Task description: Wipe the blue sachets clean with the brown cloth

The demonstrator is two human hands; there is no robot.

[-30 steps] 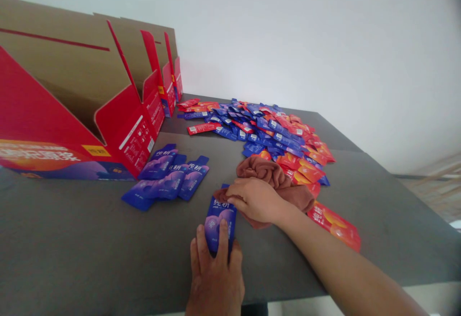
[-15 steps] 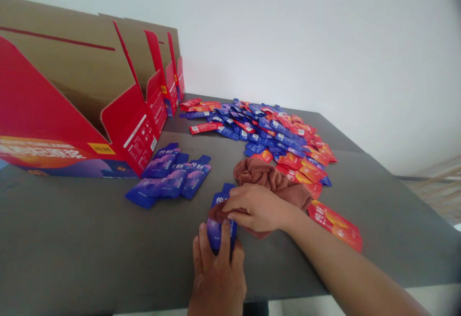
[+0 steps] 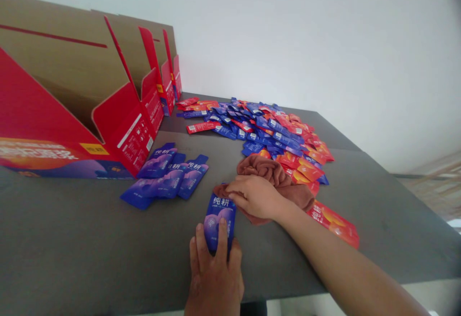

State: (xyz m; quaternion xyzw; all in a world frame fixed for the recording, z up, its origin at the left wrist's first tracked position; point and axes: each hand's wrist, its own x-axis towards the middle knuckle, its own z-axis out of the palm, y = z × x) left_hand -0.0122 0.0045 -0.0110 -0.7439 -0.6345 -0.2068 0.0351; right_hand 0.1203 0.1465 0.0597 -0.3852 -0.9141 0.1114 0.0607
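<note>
Cloth (image 3: 266, 169) shifted up (brown, crumpled), flat blue pouch (image 3: 219, 217)

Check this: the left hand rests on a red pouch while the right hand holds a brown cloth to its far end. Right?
Wrong colour: the head view shows the left hand on a blue pouch, while the right hand holds a brown cloth to its far end.

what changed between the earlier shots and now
The right hand, gripping the brown cloth, moved from the top of the blue pouch down toward the left hand, then back up to the top. Nothing was let go. The left hand's fingers stayed on the pouch's near end; the loose blue pouches, mixed pile and red boxes stayed put.
</note>
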